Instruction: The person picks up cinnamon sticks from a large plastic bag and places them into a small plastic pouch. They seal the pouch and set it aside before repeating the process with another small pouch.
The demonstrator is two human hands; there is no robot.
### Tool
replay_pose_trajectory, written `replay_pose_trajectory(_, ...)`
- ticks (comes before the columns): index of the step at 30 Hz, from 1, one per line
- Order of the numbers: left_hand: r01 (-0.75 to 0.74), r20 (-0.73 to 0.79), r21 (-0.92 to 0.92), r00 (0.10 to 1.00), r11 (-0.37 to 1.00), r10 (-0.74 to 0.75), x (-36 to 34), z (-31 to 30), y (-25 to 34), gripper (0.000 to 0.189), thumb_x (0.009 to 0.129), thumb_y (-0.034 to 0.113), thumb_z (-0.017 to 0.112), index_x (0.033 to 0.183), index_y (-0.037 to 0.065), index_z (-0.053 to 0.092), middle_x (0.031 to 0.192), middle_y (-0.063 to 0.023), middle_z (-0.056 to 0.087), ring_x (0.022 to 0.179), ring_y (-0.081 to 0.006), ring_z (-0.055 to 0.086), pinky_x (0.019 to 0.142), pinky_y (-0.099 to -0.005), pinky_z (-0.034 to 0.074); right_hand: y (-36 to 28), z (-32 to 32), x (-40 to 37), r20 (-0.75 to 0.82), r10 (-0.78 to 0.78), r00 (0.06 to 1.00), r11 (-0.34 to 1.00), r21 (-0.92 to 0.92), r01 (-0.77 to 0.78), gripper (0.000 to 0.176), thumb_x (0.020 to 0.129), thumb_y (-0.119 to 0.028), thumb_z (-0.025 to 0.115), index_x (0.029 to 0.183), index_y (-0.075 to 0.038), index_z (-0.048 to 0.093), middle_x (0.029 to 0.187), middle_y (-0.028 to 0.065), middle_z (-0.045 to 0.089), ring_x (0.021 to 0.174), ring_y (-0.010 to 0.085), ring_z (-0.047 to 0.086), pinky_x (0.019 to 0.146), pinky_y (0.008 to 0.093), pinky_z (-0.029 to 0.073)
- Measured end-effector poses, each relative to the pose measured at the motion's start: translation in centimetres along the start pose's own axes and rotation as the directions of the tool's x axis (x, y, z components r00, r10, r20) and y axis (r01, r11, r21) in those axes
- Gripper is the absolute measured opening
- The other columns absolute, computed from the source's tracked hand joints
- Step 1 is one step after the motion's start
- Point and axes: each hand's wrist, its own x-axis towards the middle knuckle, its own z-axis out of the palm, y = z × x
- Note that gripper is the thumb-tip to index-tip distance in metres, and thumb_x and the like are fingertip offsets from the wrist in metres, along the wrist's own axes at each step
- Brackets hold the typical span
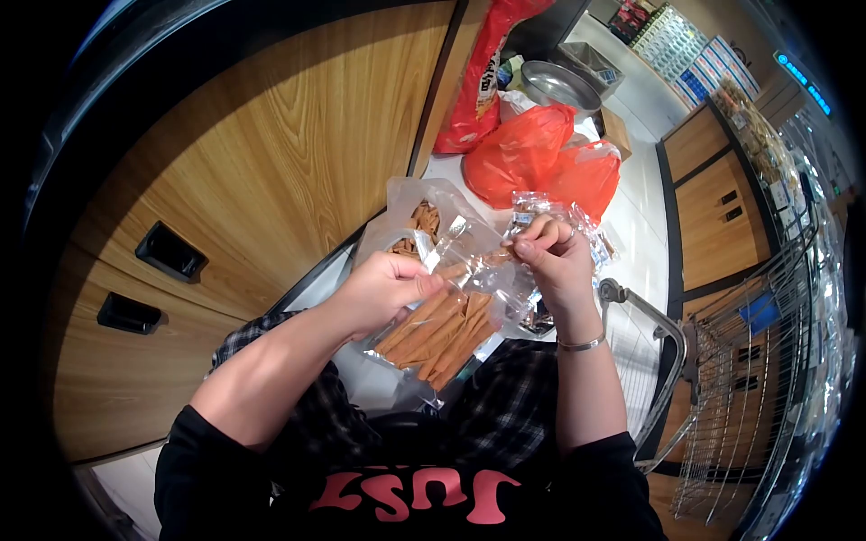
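A clear plastic bag (516,311) with long brown cinnamon sticks (437,338) lies over my lap. My left hand (392,287) is closed, its thumb and fingers pinching the top of that bag. Between the hands runs a thin brown cinnamon stick (492,260), its right end at the pinched fingertips of my right hand (555,257), which wears a ring and a bracelet. Just beyond my left hand, a larger translucent bag (397,194) stands open with shorter cinnamon pieces (422,221) inside.
Red plastic bags (519,158), small clear packets (532,206) and a metal pan (559,86) sit on the floor ahead. Wooden cabinet doors (271,135) with black handles rise at left. A wire shopping cart (722,406) stands close at right, beside a shelf unit (722,194).
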Motion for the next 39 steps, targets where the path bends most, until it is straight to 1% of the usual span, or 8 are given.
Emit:
replay_pose_trajectory(3, 0.021, -0.003, 0.067, 1.000, 0.998, -0.021, 0.0, -0.1, 0.3, 0.029, 0.084, 0.027, 0.050, 0.094, 0.002, 0.060, 0.085, -0.0048, 0.061, 0.070, -0.0087, 0.055, 0.055, -0.0224, 0.046, -0.1, 0.3, -0.1, 0.031, 0.015, 0.999, 0.999, -0.040, -0.014, 0.015, 0.070, 0.005, 0.062, 0.063, -0.002, 0.052, 0.075, 0.0053, 0.054, 0.068, 0.0113, 0.056, 0.064, 0.0214, 0.047)
replay_pose_trajectory(9, 0.012, -0.007, 0.036, 1.000, 0.999, -0.012, -0.3, 0.3, 0.4, 0.029, 0.086, 0.027, 0.048, 0.093, 0.002, 0.060, 0.083, -0.0050, 0.061, 0.065, -0.0078, 0.053, 0.050, -0.0196, 0.042, -0.3, 1.2, -0.5, 0.006, 0.124, 0.992, 0.986, -0.112, -0.123, 0.014, 0.068, 0.004, 0.064, 0.061, -0.001, 0.053, 0.074, 0.0059, 0.056, 0.068, 0.0113, 0.056, 0.064, 0.0216, 0.046)
replay_pose_trajectory(13, 0.100, -0.006, 0.050, 0.995, 0.994, -0.100, -0.7, 0.4, 1.2, 0.027, 0.086, 0.025, 0.048, 0.089, 0.002, 0.061, 0.071, -0.0017, 0.059, 0.059, -0.0047, 0.049, 0.049, -0.0204, 0.040, -0.2, 1.0, -0.4, 0.175, 0.038, 0.984, 0.932, -0.362, 0.028, 0.006, 0.072, -0.005, 0.063, 0.072, -0.001, 0.060, 0.087, 0.0056, 0.052, 0.082, 0.0120, 0.051, 0.073, 0.0250, 0.041)
replay_pose_trajectory(15, -0.050, 0.008, 0.066, 0.999, 0.997, 0.049, -0.5, 0.1, 0.7, 0.026, 0.086, 0.024, 0.048, 0.087, 0.002, 0.062, 0.073, -0.0027, 0.060, 0.063, -0.0058, 0.051, 0.055, -0.0215, 0.042, -0.7, 0.8, -0.3, 0.247, 0.023, 0.969, 0.882, -0.462, 0.096, 0.010, 0.073, -0.010, 0.063, 0.078, -0.001, 0.063, 0.093, 0.0057, 0.049, 0.089, 0.0130, 0.047, 0.078, 0.0271, 0.039)
replay_pose_trajectory(28, -0.187, 0.068, 0.147, 0.982, 0.971, 0.179, -0.1, 1.1, -1.6, 0.021, 0.085, 0.019, 0.049, 0.088, 0.003, 0.062, 0.070, -0.0021, 0.060, 0.065, -0.0050, 0.050, 0.061, -0.0216, 0.040, -0.6, 1.5, -0.1, 0.766, 0.356, 0.536, 0.833, -0.520, 0.190, 0.037, 0.073, -0.031, 0.064, 0.103, -0.010, 0.060, 0.107, 0.0113, 0.048, 0.103, 0.0222, 0.041, 0.090, 0.0296, 0.031)
replay_pose_trajectory(33, -0.180, 0.037, 0.263, 0.984, 0.948, 0.176, 0.4, 0.7, -0.6, 0.021, 0.085, 0.016, 0.048, 0.089, 0.000, 0.061, 0.075, -0.0040, 0.061, 0.071, -0.0077, 0.053, 0.065, -0.0228, 0.042, -1.2, 1.4, 0.2, 0.707, 0.273, 0.653, 0.816, -0.529, 0.231, 0.032, 0.072, -0.020, 0.064, 0.101, -0.006, 0.060, 0.099, 0.0096, 0.051, 0.096, 0.0227, 0.047, 0.085, 0.0308, 0.035)
replay_pose_trajectory(35, -0.203, 0.031, 0.181, 0.979, 0.962, 0.200, 0.4, 0.8, -0.7, 0.022, 0.085, 0.016, 0.048, 0.089, -0.001, 0.061, 0.078, -0.0051, 0.062, 0.074, -0.0089, 0.054, 0.068, -0.0232, 0.042, -1.8, 0.7, 0.0, 0.464, 0.398, 0.791, 0.855, -0.501, -0.136, 0.027, 0.072, -0.015, 0.064, 0.098, -0.007, 0.061, 0.098, 0.0090, 0.053, 0.088, 0.0208, 0.052, 0.078, 0.0289, 0.040)
replay_pose_trajectory(39, -0.218, 0.047, 0.146, 0.976, 0.965, 0.213, 0.5, 0.3, -0.5, 0.023, 0.086, 0.015, 0.045, 0.093, -0.003, 0.059, 0.088, -0.0079, 0.062, 0.083, -0.0117, 0.056, 0.076, -0.0236, 0.043, -2.1, 1.0, -0.1, 0.528, 0.352, 0.773, 0.761, -0.642, 0.092, 0.017, 0.069, -0.015, 0.067, 0.080, -0.002, 0.065, 0.086, 0.0071, 0.059, 0.077, 0.0171, 0.057, 0.069, 0.0264, 0.044)
